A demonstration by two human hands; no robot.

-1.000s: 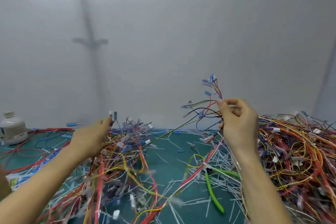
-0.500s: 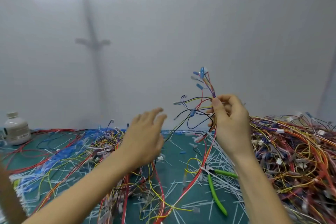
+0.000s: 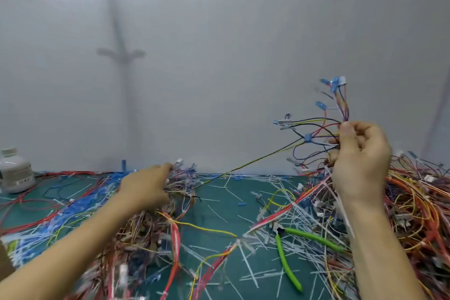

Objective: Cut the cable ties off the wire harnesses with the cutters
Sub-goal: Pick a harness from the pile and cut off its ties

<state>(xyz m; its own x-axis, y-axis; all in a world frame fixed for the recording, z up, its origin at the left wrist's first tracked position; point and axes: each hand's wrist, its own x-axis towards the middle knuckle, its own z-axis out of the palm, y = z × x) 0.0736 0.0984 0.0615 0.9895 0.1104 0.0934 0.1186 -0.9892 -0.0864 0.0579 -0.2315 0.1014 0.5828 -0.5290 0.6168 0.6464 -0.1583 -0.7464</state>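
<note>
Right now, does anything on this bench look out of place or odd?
The green-handled cutters lie untouched on the mat, half buried among cut white cable ties, while the right hand grips a wire harness held up above the pile.

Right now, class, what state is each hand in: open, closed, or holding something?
Left hand: on the wire pile, blurred; cannot be told.
Right hand: closed, pinching a raised wire harness.

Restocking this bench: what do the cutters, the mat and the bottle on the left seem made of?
The cutters have glossy bright-green handles, likely plastic or rubber sleeves; the dark head looks like metal. The mat is a flat matte teal sheet, probably rubber or vinyl. The bottle is opaque white, likely plastic, though blurred.
</note>
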